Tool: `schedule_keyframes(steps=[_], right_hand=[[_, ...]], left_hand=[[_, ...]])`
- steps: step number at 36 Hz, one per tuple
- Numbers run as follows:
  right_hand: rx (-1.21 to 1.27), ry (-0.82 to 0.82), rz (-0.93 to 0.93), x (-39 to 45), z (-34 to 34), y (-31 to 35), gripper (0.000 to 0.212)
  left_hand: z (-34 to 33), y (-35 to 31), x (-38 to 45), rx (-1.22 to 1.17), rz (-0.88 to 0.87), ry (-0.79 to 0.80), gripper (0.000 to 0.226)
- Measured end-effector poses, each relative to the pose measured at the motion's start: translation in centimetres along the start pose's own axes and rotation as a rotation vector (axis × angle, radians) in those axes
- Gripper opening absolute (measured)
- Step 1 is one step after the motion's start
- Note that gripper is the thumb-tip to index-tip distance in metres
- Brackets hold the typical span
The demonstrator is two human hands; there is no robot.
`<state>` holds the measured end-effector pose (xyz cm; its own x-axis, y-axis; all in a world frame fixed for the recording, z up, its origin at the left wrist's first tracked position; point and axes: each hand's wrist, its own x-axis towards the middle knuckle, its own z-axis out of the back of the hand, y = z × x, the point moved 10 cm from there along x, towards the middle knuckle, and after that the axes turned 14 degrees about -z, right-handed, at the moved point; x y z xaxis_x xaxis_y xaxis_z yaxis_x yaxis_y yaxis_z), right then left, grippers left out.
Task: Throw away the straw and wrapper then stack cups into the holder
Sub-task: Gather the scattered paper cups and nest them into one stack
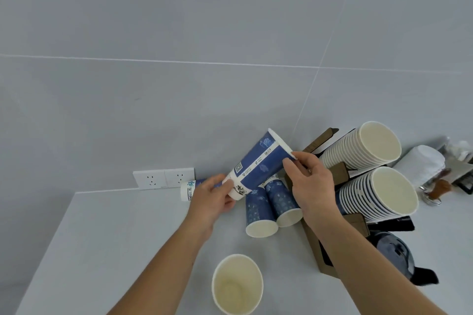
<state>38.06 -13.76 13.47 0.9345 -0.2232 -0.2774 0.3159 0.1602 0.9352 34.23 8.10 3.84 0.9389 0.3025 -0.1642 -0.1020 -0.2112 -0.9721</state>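
Note:
A blue and white paper cup (258,163) is held tilted above the counter, its mouth toward the cup holder. My left hand (212,199) grips its base and my right hand (311,186) pinches its rim. The brown cardboard cup holder (340,174) at the right carries two slanted stacks of cups, an upper white stack (368,147) and a lower blue-striped stack (384,193). Two blue cups (271,206) stand on the counter under the held cup. Another cup (188,190) lies behind my left hand. An empty white cup (236,284) stands upright near the front.
The white counter (115,238) meets a grey tiled wall with two sockets (163,178). A dark blue kettle-like object (399,256) sits at the front right. Behind the holder are a white cylinder (422,165) and small metal and brown items (437,190).

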Motion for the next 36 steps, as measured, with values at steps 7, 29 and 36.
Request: schedule_keyframes(steps=[7,29,36], right_hand=[[0.094,0.113,0.062,-3.3,-0.6,1.6,0.013],[0.022,0.319,0.289,-10.8,-1.0,5.1,0.094],[-0.035,0.375,0.375,-13.4,-1.7,3.4,0.078]], left_hand=[[0.6,-0.7,-3.2,-0.003,0.002,0.037,0.023],[0.6,-11.2,-10.9,0.185,-0.404,0.058,0.019],[1.4,-12.7,-13.6,0.006,-0.376,0.047,0.021]])
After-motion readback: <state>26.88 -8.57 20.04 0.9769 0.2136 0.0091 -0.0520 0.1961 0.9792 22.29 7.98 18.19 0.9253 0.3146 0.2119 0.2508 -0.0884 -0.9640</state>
